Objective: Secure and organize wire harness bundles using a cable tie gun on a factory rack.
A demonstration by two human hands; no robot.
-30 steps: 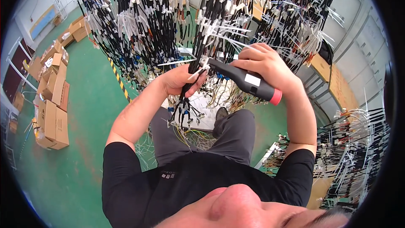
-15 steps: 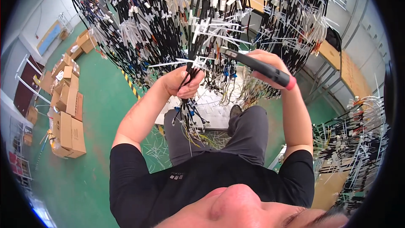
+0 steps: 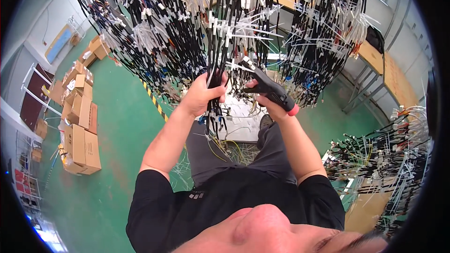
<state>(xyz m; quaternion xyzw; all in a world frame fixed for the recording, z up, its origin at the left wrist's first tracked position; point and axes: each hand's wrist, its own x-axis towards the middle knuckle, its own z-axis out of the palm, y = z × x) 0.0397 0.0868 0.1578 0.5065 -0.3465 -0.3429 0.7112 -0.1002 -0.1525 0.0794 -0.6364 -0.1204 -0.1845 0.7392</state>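
A: "What do the hands hold?"
B: "The left hand (image 3: 200, 95) grips a black cable bundle (image 3: 214, 80), lower ends hanging free. The right hand (image 3: 275, 108) grips a black tool (image 3: 271, 88), tip angled toward the bundle."
A: "Clearance?"
B: "A narrow gap separates the hands. Hanging harnesses (image 3: 173, 42) crowd their far side. Leftward, green floor (image 3: 122, 192) extends from striped tape (image 3: 154, 101) to cardboard boxes (image 3: 83, 149); rightward, a wooden table (image 3: 398, 86) limits movement."

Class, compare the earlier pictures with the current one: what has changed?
The right hand has moved down and left, bringing the black tool lower and closer to the body. Neither hand visibly took or released anything. Unchanged: the left hand grips the black cable bundle.
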